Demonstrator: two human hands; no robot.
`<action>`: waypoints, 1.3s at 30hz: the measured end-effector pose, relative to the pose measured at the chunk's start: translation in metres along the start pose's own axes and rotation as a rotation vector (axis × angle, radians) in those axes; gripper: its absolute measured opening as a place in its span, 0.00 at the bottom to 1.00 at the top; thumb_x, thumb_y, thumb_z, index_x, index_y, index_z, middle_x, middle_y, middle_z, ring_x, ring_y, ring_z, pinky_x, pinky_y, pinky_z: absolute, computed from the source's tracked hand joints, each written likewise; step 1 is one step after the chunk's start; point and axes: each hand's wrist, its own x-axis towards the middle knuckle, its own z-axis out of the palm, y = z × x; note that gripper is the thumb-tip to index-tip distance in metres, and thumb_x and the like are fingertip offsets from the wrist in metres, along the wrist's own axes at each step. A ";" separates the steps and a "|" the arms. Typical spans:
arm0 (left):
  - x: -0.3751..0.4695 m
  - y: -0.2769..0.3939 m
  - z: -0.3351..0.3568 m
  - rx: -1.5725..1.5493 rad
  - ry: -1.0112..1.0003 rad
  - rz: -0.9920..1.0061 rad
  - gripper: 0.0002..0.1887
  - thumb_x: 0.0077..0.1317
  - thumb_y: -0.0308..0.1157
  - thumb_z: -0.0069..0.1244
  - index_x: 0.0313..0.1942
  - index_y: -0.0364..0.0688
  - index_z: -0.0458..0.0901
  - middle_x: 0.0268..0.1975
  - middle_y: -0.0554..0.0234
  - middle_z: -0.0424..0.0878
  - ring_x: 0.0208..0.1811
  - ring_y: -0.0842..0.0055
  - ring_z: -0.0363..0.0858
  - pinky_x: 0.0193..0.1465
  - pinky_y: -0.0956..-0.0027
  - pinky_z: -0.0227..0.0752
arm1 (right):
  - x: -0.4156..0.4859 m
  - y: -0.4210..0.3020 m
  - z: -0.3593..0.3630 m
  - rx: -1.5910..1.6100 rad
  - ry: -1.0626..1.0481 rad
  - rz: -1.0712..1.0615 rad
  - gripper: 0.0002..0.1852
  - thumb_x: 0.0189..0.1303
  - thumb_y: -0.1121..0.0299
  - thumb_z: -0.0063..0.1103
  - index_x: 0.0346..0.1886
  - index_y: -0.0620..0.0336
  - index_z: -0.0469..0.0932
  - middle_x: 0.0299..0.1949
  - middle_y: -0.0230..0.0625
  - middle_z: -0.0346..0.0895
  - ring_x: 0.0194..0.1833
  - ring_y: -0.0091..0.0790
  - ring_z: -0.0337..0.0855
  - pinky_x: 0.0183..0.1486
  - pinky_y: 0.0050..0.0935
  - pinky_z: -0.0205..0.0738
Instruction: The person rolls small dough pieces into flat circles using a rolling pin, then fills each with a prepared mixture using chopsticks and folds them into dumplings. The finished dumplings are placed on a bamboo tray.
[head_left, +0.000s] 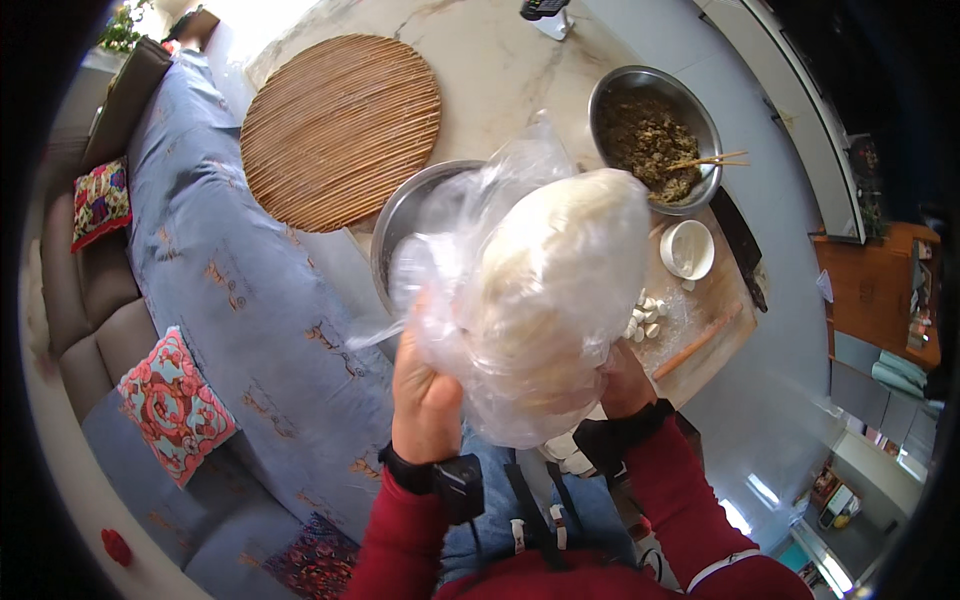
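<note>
A large pale lump of dough (562, 255) sits inside a clear plastic bag (439, 270), held up in front of me above the table. My left hand (427, 397) grips the bag's bunched side, its fingers partly covered by the film. On the other side, my right hand (624, 382) holds the bag low down, with most of its fingers hidden behind the dough. Behind the bag, a stainless steel bowl (384, 240) shows only its left part. The bag's top and loose edges are blurred.
A round slatted mat (341, 131) lies at the back left. Metal bowl (596, 112) contains chopped filling (645, 142) and chopsticks (709, 160). On the wooden board (720, 341) are a white cup (705, 251), small dough pieces (646, 316) and a rolling pin (697, 341). A dark-bladed knife (739, 240) lies alongside.
</note>
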 end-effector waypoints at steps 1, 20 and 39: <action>0.005 -0.012 -0.008 -0.174 -0.071 -0.221 0.26 0.69 0.32 0.48 0.64 0.31 0.63 0.59 0.53 0.75 0.57 0.71 0.76 0.60 0.67 0.70 | 0.000 0.007 -0.007 -0.062 0.015 0.021 0.34 0.49 0.70 0.68 0.62 0.62 0.67 0.53 0.35 0.77 0.53 0.30 0.76 0.56 0.32 0.71; 0.145 -0.174 -0.112 -0.583 -0.051 -0.878 0.24 0.74 0.39 0.38 0.65 0.35 0.63 0.64 0.49 0.69 0.64 0.60 0.70 0.67 0.55 0.62 | 0.192 0.046 -0.008 -0.484 -0.259 0.291 0.35 0.49 0.62 0.73 0.60 0.63 0.71 0.51 0.35 0.79 0.50 0.25 0.77 0.55 0.26 0.70; 0.251 -0.170 -0.293 -0.689 0.588 -0.521 0.39 0.58 0.32 0.63 0.64 0.34 0.56 0.64 0.44 0.66 0.65 0.54 0.66 0.67 0.51 0.61 | 0.000 0.048 -0.095 -0.902 0.298 0.189 0.11 0.64 0.73 0.56 0.49 0.66 0.77 0.36 0.31 0.80 0.38 0.22 0.80 0.43 0.22 0.75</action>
